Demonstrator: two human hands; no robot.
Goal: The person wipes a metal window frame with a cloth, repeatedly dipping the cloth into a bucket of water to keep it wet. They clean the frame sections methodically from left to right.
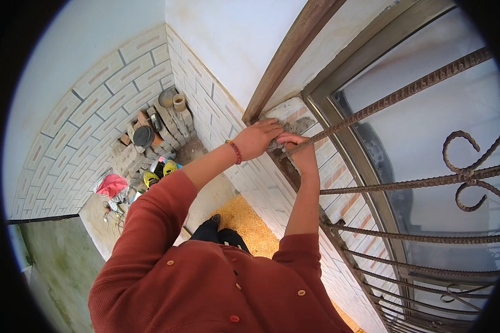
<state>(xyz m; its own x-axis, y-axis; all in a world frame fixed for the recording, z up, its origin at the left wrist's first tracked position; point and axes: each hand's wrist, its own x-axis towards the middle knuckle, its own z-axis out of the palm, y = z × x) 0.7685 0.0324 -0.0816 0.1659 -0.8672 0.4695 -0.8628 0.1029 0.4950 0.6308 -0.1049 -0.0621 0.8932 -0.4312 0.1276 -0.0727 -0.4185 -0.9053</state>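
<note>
My left hand (pixel 255 140), with a beaded bracelet (pixel 234 151) at the wrist, rests at the lower corner of a brown metal window-guard frame (pixel 263 96). Its fingers stretch towards those of my right hand (pixel 302 155), and the fingertips meet or overlap. A ribbed steel bar (pixel 383 98) crosses in front of my right hand. Some grey crumpled material (pixel 298 125), perhaps cloth, lies on the tiled sill beyond the fingers. More grey stuff shows beneath the hands. Whether either hand grips it is hidden by the fingers and the bar.
Ribbed bars with scrollwork (pixel 466 175) guard a framed window (pixel 425 125) on the right. Stacked bricks (pixel 166 125) stand in the wall corner, bearing a dark coil (pixel 143 136) and a small pot (pixel 179 102). Yellow shoes (pixel 169 167), a pink bag (pixel 112 186) and cables (pixel 117 212) are below.
</note>
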